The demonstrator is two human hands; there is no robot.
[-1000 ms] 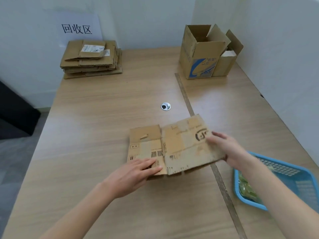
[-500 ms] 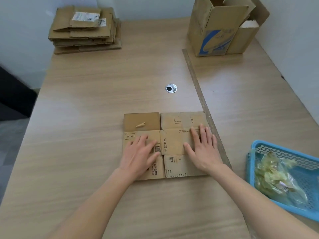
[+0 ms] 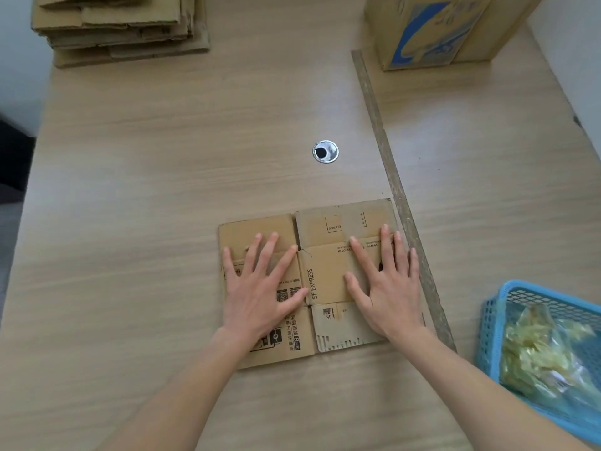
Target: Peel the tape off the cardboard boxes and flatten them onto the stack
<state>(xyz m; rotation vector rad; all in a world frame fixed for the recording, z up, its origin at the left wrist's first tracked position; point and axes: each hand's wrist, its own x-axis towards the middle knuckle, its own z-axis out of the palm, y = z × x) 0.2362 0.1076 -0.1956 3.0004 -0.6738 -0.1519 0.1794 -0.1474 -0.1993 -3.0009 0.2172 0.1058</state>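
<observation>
Wood covers the big table [image 3: 162, 190], and two bare arms reach out over it from the near edge. Both hands lie flat on a squashed cardboard box [image 3: 328, 278] right in front of the person. The left hand [image 3: 260, 288] presses on the left half of the box, fingers straight and spread wide. The right hand [image 3: 387, 288] presses on the right half, fingers straight too, with the thumb out to the side. Neither hand grips anything. The box lies flat on the table, and the words "SF EXPRESS" show between the two hands.

Just right of the right hand, a long dark strip [image 3: 390, 177] runs across the table, away from the person. Farther right of that hand sits a blue basket [image 3: 491, 320] with crumpled yellowish tape [image 3: 546, 353] inside.

Beyond the fingertips, a small round metal hole [image 3: 325, 152] sits in the table. Far off past the left hand rests a stack of flat boxes [image 3: 123, 27]. Far off past the right hand stands a box with blue print [image 3: 426, 34], not yet squashed, and another brown box [image 3: 507, 24] touches its right side.
</observation>
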